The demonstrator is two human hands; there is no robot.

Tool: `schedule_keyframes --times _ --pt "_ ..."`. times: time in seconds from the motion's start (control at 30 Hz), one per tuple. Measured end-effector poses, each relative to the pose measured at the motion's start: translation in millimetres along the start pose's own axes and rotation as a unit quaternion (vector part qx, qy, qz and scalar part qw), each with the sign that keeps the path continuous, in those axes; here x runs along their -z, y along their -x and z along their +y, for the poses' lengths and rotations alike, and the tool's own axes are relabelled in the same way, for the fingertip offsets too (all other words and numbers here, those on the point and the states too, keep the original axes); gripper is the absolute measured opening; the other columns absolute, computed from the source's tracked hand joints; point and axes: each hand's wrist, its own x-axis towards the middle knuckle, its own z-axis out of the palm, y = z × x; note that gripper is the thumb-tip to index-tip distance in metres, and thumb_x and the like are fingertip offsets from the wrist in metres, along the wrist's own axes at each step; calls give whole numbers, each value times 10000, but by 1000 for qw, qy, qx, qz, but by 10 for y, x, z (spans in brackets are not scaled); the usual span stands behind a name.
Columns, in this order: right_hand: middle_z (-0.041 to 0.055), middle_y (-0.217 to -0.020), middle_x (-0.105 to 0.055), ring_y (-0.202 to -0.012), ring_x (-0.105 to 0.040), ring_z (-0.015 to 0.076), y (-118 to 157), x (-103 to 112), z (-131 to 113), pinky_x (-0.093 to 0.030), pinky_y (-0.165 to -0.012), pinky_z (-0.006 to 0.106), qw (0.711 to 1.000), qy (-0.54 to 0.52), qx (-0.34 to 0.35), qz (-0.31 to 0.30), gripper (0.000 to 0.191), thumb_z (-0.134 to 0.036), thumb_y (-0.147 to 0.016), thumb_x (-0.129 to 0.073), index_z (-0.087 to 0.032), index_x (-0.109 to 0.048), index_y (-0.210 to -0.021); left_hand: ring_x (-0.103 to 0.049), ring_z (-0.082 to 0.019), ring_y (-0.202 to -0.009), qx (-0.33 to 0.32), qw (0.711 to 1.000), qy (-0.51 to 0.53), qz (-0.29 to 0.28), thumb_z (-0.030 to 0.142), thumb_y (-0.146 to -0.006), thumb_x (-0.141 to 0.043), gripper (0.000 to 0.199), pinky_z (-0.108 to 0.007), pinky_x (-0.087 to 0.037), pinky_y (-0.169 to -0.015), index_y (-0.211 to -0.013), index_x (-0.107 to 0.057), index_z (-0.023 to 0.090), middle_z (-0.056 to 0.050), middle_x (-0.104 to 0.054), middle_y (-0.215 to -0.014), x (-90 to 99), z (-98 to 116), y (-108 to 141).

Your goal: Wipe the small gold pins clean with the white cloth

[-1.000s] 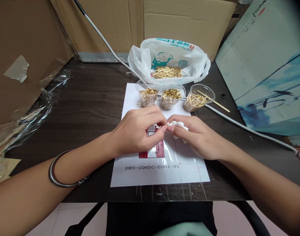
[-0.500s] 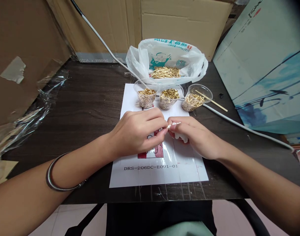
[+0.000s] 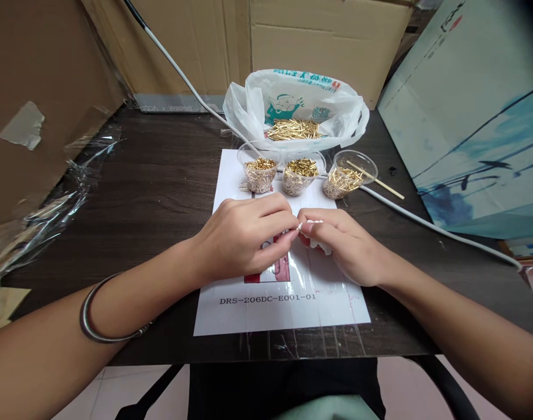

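Observation:
Over the printed paper sheet [image 3: 275, 318], my two hands meet at the fingertips. My right hand [image 3: 354, 242] is closed around a crumpled piece of white tissue [image 3: 322, 247], part of which shows below the thumb and fingers. From the left, my left hand [image 3: 253, 236] pinches a thin white end of the tissue between thumb and forefinger. Any small piece inside the pinch is hidden. Just beyond the hands stand a left clear cup [image 3: 260, 175], a middle clear cup [image 3: 299, 177] and a right clear cup [image 3: 343, 182], all holding small gold-coloured metal pins.
Behind the cups, a white plastic bag [image 3: 242, 119] lies open with longer gold pins [image 3: 295, 129] inside. A wooden stick [image 3: 386, 188] leans out of the right cup. A white cable [image 3: 445, 226] crosses the dark table [image 3: 161, 175]. Cardboard [image 3: 328, 52] walls the back.
The white tip that stuck out over my right thumb has drawn in, and my right fingers have shifted slightly on the tissue. My left hand stays nearly still.

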Motion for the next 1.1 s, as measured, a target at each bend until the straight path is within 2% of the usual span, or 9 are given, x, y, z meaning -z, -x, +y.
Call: schedule_keyframes --times 0.23,0.4,0.6,0.73,0.87,0.93,1.1 --pt "-41 -625 -410 -595 -374 83 23 11 32 -286 -563 240 997 80 -21 4 296 -259 -932 -405 -167 -400 -650 -593 -103 -712 -2 1000 7 -6 217 -856 -537 108 -224 -408 -554 -860 -633 168 -16 -644 -845 -1 -2 1" --pt "-36 -628 -406 -599 -374 84 26 -12 11 -293 -580 250 997 78 -16 20 346 -244 -976 -304 -172 -361 -642 -580 -99 -688 1 1000 3 -12 205 -854 -527 110 -230 -400 -548 -842 -630 170 -11 -638 -830 3 0 -4" --pt "-35 -609 -402 -572 -367 81 4 -45 5 -277 -579 257 984 168 23 44 342 -271 -971 -340 -170 -365 -645 -580 -105 -711 8 1000 11 -2 206 -861 -519 120 -227 -408 -562 -851 -634 174 -22 -645 -842 -6 -12 8" --pt "-38 -605 -372 -563 -345 79 15 -22 15 -269 -569 254 983 172 47 40 337 -274 -969 -347 -172 -350 -648 -588 -116 -751 4 998 70 2 189 -857 -543 96 -229 -449 -630 -866 -637 168 -33 -647 -843 -7 -45 7" --pt "-33 -623 -383 -577 -359 84 24 15 19 -274 -568 255 988 144 52 11 330 -287 -965 -359 -173 -385 -656 -587 -115 -751 -1 988 152 5 214 -849 -575 81 -232 -464 -679 -862 -643 172 -30 -651 -800 18 -73 -24" --pt "-32 -615 -381 -570 -356 88 9 35 31 -271 -563 259 988 149 46 9 336 -291 -961 -363 -174 -385 -647 -571 -116 -719 25 988 155 -3 243 -836 -592 89 -239 -455 -671 -824 -642 171 -29 -648 -782 42 -73 -44" --pt "-9 -632 -423 -633 -387 120 -68 67 101 -288 -626 282 967 242 75 29 296 -264 -937 -378 -176 -398 -654 -527 -122 -676 155 981 100 -52 235 -808 -573 103 -248 -399 -607 -819 -648 164 -22 -629 -794 63 -49 -76"
